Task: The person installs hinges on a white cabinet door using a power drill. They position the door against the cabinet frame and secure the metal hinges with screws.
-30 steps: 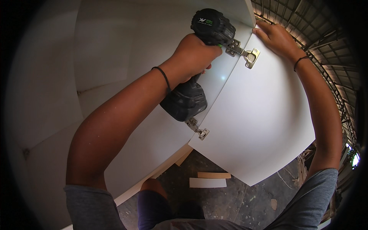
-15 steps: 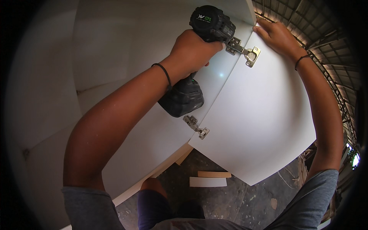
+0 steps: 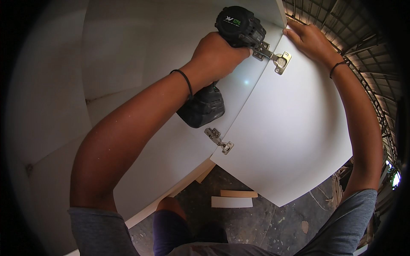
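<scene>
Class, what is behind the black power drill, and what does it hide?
Behind the drill, the white cabinet panel shows around its edges, and the upper hinge shows partly, at its front. Panel directly behind it is covered; the drill's tip cannot be seen.

Drill at the upper hinge, cabinet left, door right

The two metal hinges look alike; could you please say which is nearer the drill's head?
The upper hinge, beside the drill's head; the lower hinge sits below the drill's base.
</scene>
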`<state>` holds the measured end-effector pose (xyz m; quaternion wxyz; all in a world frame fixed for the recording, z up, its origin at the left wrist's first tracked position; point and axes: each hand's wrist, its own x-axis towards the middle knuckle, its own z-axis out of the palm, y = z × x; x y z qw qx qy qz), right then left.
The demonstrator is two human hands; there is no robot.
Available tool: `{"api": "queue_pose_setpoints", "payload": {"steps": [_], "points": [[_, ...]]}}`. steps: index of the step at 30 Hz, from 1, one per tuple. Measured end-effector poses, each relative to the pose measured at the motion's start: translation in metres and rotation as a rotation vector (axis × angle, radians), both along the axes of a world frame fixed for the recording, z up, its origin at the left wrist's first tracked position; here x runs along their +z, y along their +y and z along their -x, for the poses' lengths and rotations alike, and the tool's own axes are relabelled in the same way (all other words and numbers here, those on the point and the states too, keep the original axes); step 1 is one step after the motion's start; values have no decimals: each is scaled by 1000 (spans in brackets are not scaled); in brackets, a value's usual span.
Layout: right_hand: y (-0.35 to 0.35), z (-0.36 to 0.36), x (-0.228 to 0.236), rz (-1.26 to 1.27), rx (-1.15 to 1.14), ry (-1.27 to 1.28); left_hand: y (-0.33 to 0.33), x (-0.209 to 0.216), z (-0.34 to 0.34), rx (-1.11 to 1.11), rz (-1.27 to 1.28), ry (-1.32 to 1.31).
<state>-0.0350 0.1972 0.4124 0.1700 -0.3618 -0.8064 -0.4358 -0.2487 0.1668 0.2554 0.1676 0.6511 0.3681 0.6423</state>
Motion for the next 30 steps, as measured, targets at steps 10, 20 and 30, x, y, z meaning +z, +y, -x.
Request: {"api": "queue_pose_setpoints", "payload": {"steps": [10,20,30], "points": [[6,-4,-3,-47,103,-17,2,-2,-1,7,2,-3],[5,-2,-2,-68,117,-47,1,0,-1,-4,40,-10],[-3,4,-2,-19,54,-56,4,-1,-5,-29,65,-54]]}}
